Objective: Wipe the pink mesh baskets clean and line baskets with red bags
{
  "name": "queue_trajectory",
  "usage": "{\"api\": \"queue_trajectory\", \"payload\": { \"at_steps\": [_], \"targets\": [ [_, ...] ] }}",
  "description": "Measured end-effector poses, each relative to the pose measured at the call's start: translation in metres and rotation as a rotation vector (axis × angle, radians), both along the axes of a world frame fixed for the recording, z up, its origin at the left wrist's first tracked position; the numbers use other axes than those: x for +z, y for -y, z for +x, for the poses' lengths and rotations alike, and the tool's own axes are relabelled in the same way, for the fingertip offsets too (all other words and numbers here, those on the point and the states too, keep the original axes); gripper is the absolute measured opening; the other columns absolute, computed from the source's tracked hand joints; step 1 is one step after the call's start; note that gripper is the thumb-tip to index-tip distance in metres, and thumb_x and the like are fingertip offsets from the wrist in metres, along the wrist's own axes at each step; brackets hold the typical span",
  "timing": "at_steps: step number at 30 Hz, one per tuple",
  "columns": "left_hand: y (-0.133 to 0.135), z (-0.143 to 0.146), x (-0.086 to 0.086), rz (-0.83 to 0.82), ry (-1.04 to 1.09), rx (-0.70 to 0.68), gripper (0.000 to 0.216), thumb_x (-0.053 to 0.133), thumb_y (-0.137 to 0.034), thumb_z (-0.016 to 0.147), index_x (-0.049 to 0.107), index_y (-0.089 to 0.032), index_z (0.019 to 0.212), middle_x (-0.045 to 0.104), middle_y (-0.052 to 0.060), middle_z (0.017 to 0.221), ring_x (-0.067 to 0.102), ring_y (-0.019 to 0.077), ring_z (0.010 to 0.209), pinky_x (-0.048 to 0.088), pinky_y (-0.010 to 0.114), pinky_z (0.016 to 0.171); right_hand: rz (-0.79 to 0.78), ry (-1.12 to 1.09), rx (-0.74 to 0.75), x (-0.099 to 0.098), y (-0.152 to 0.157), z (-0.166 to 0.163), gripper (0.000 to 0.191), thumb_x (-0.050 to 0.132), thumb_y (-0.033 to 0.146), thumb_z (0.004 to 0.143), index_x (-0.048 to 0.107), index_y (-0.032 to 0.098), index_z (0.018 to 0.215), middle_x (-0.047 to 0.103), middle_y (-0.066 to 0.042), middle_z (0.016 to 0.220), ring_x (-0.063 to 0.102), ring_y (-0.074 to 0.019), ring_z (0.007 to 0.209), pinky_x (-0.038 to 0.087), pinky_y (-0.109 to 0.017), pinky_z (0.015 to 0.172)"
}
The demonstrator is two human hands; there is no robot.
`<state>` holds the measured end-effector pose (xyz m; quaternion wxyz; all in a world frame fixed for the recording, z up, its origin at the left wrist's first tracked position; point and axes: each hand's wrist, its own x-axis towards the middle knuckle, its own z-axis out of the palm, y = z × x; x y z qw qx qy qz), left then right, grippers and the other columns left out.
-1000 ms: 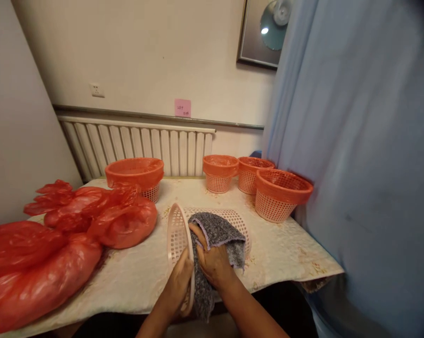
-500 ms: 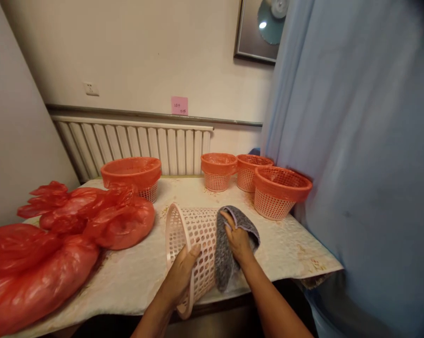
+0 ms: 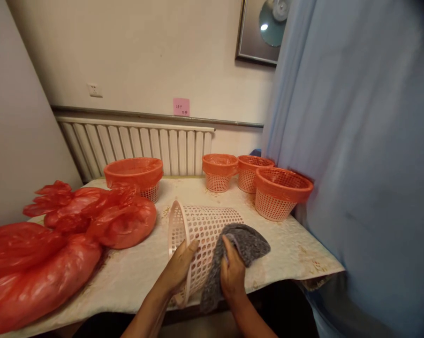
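We have the pink basket (image 3: 201, 224) on its side on the table, near edge, in front of the person; its long axis runs left to right, mouth facing left, narrower base end toward the right; our left hand (image 3: 179, 264) is at the mouth, clamped on the rim, thumb on the outer wall, other fingers mostly hidden; our right hand (image 3: 233, 273) is nearer the base end, on the near side, fingers closed on a bunched cloth (image 3: 256, 244); the cloth laps over the lower near wall of the basket and trails down past the table edge, so the basket lies between the left hand's grip and the cloth; how hard it presses, we cannot tell. Materials: basket is stiff plastic, tapered, lattice of small holes, smooth round rim; cloth is soft, grey, fuzzy, purplish edging; tablecloth (image 3: 138, 277) is pale, floral, slightly creased; red bags (image 3: 43, 277) at left are thin glossy plastic, bulging and gathered; one lined basket (image 3: 132, 171) behind them, three lined baskets (image 3: 273, 205) at back right, all upright, red film folded over the rims; blue curtain (image 3: 345, 155) hangs in soft folds beside the table.
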<state>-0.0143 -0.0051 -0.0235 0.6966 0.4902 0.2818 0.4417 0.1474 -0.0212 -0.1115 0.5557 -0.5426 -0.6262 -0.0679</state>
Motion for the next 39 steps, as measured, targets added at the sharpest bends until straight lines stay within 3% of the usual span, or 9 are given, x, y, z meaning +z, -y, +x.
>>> {"api": "queue_trajectory", "payload": {
  "at_steps": [3, 5, 9, 13, 19, 24, 30, 36, 39],
  "targets": [
    [-0.004, -0.006, -0.006, 0.1, -0.07, 0.029, 0.052, 0.055, -0.048, 0.086, 0.056, -0.014, 0.126, 0.064, 0.012, 0.125, 0.052, 0.0292, 0.123, 0.036, 0.046, 0.108, 0.015, 0.17, 0.293, 0.025, 0.01, -0.029, 0.062, 0.036, 0.005, 0.082, 0.033, 0.018, 0.143, 0.057, -0.01, 0.128, 0.055, -0.0188, 0.117, 0.048, -0.036, 0.099],
    [-0.005, -0.011, -0.013, 0.196, -0.131, 0.066, 0.052, 0.054, -0.049, 0.086, 0.057, -0.014, 0.125, 0.06, 0.01, 0.13, 0.045, 0.0284, 0.129, 0.028, 0.045, 0.113, -0.009, 0.233, 0.387, 0.044, 0.012, -0.04, 0.061, 0.037, 0.006, 0.084, 0.03, 0.017, 0.144, 0.057, -0.01, 0.127, 0.055, -0.0189, 0.116, 0.047, -0.036, 0.099],
    [-0.006, -0.02, -0.027, 0.266, -0.173, 0.059, 0.057, 0.051, -0.052, 0.087, 0.053, -0.013, 0.129, 0.058, 0.01, 0.132, 0.043, 0.0297, 0.13, 0.024, 0.047, 0.114, -0.105, 0.282, 0.41, 0.078, 0.003, -0.049, 0.058, 0.039, 0.011, 0.086, 0.032, 0.019, 0.143, 0.062, -0.01, 0.118, 0.059, -0.0203, 0.109, 0.049, -0.036, 0.095],
    [0.002, -0.023, -0.032, 0.27, -0.17, 0.032, 0.057, 0.053, -0.05, 0.085, 0.054, -0.015, 0.129, 0.057, 0.009, 0.133, 0.043, 0.031, 0.13, 0.027, 0.047, 0.113, -0.209, 0.298, 0.434, 0.107, -0.014, -0.048, 0.061, 0.041, 0.009, 0.083, 0.035, 0.021, 0.142, 0.06, -0.007, 0.123, 0.057, -0.019, 0.111, 0.047, -0.033, 0.097],
    [0.023, -0.027, -0.032, 0.205, -0.242, 0.011, 0.055, 0.058, -0.054, 0.08, 0.061, -0.016, 0.119, 0.065, 0.008, 0.122, 0.054, 0.0307, 0.117, 0.04, 0.04, 0.103, -0.214, 0.245, 0.386, 0.129, -0.036, -0.049, 0.053, 0.041, 0.01, 0.084, 0.046, 0.024, 0.134, 0.061, -0.003, 0.124, 0.058, -0.0161, 0.11, 0.044, -0.03, 0.099],
    [0.032, -0.029, -0.03, 0.2, -0.29, -0.002, 0.057, 0.059, -0.058, 0.077, 0.065, -0.016, 0.114, 0.068, 0.008, 0.116, 0.06, 0.0309, 0.106, 0.044, 0.039, 0.099, -0.206, 0.181, 0.346, 0.124, -0.041, -0.045, 0.048, 0.04, 0.012, 0.085, 0.05, 0.023, 0.13, 0.062, -0.003, 0.122, 0.059, -0.0158, 0.109, 0.044, -0.03, 0.098],
    [0.029, -0.033, -0.041, 0.348, -0.33, -0.01, 0.05, 0.053, -0.05, 0.085, 0.062, -0.018, 0.123, 0.06, 0.007, 0.13, 0.048, 0.0303, 0.126, 0.028, 0.041, 0.112, -0.247, 0.107, 0.175, 0.106, -0.044, -0.008, 0.043, 0.036, 0.017, 0.087, 0.056, 0.017, 0.126, 0.061, -0.006, 0.125, 0.057, -0.0174, 0.115, 0.039, -0.031, 0.104],
    [0.027, -0.033, -0.049, 0.353, -0.29, -0.073, 0.053, 0.051, -0.049, 0.087, 0.055, -0.017, 0.13, 0.057, 0.008, 0.134, 0.047, 0.0297, 0.127, 0.03, 0.042, 0.112, -0.277, -0.016, -0.037, 0.072, -0.045, 0.058, 0.045, 0.032, 0.025, 0.09, 0.055, 0.015, 0.127, 0.059, -0.012, 0.127, 0.055, -0.0226, 0.118, 0.039, -0.04, 0.105],
    [0.027, -0.034, -0.048, 0.365, -0.279, -0.078, 0.053, 0.051, -0.049, 0.087, 0.055, -0.019, 0.13, 0.058, 0.008, 0.133, 0.048, 0.0302, 0.126, 0.031, 0.044, 0.111, -0.207, -0.095, -0.151, 0.047, -0.036, 0.072, 0.047, 0.029, 0.027, 0.091, 0.052, 0.015, 0.13, 0.056, -0.013, 0.13, 0.051, -0.0247, 0.122, 0.038, -0.044, 0.106]
  ]
}}
